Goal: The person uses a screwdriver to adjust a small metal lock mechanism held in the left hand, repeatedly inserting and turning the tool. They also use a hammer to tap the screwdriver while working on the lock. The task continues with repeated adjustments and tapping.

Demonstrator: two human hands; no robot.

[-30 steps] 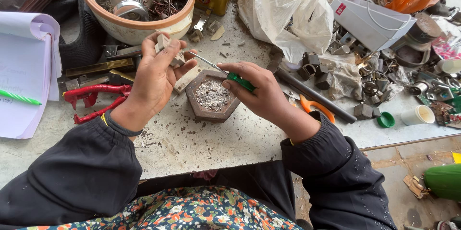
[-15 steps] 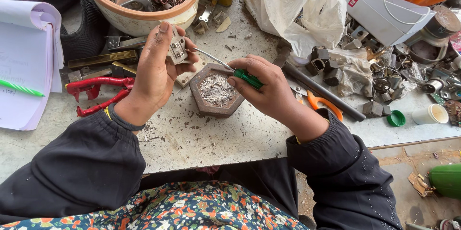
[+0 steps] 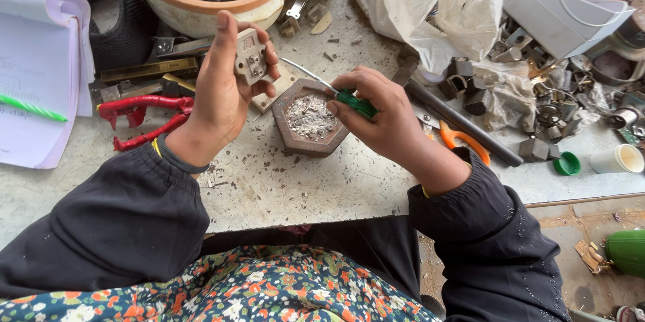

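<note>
— Where is the small beige part (image 3: pixel 251 58)?
— Raised above the bench in the left hand (image 3: pixel 218 97), fingers curled tight round it, its metal face turned toward the person, likely so the screws can be reached.
— And the right hand (image 3: pixel 383 117)?
— Clenched on a green-handled screwdriver (image 3: pixel 339 93), whose shaft points toward the part, just over the hexagonal dish (image 3: pixel 310 120) of grey scraps. Red pliers (image 3: pixel 144 117) lie left.
</note>
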